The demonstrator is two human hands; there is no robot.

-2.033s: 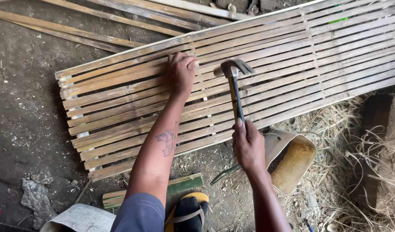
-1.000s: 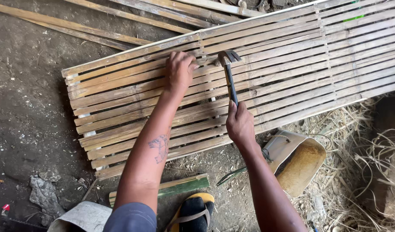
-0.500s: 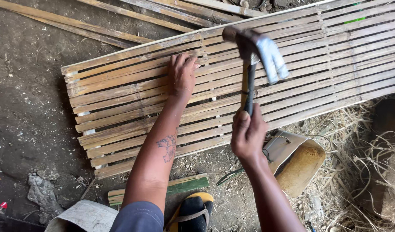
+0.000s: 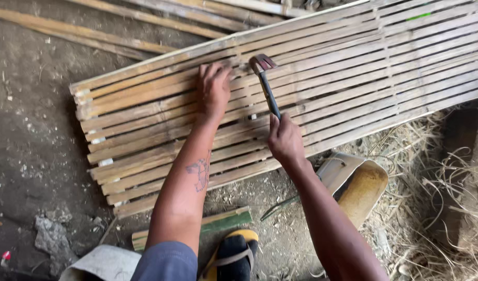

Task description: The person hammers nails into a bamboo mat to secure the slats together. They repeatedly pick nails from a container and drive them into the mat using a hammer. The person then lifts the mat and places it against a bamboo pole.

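A long panel of bamboo slats lies on the dirt ground, running from lower left to upper right. My left hand presses flat on the slats near the panel's upper edge, fingers spread. My right hand grips the dark handle of a claw hammer. The hammer's metal head rests down on the slats just right of my left fingertips.
Loose bamboo strips lie on the ground beyond the panel. A yellow-brown scoop-shaped container sits near dry straw at the right. A green bamboo piece and my sandalled foot are at the bottom.
The hammer was raised high half a second ago and has come down onto the slats beside my left hand. My left hand has stayed pressed on the panel.
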